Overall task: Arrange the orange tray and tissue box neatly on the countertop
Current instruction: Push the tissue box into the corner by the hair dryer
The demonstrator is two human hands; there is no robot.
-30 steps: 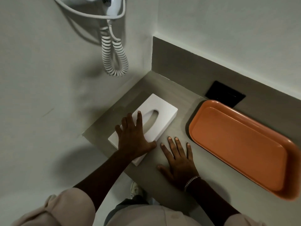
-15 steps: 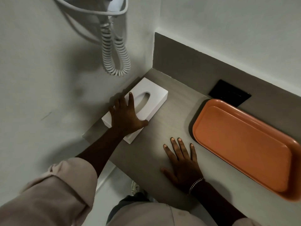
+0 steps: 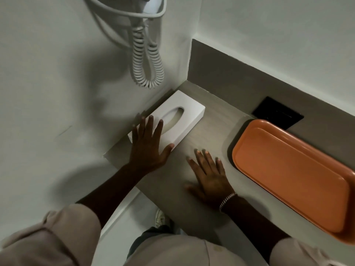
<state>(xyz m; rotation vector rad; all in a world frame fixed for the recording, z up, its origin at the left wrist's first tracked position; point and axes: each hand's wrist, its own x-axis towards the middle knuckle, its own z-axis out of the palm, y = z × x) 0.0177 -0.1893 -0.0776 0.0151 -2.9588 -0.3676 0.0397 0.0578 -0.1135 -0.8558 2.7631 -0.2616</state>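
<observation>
The tissue box (image 3: 173,120) serves as the landmark: a white rectangular box with an oval slot in its top, lying flat on the grey counter (image 3: 207,135), tucked close to the wall at the counter's far left end. Above and a little left of the tissue box, a coiled white cord (image 3: 148,60) hangs in a loop against the wall. The left hand (image 3: 148,146) lies flat on the near end of the tissue box, fingers spread apart and stretched toward the slot, thumb along the box's near right edge; it presses on the top rather than closing around anything. Its forearm runs down to a beige sleeve (image 3: 57,239) below the tissue box.

Right of the tissue box and nearer the person, the right hand (image 3: 209,175) rests palm down on the bare counter, fingers apart, gripping nothing; a metal bracelet (image 3: 227,201) circles its wrist. This hand is clear of the box.

Farther right of the tissue box, well apart from it, the orange tray (image 3: 292,175) lies flat on the counter, empty side up, its long edge running along the back wall. Just beyond the tray's far left corner, a black rectangular plate (image 3: 276,115) is set at the back of the counter.
</observation>
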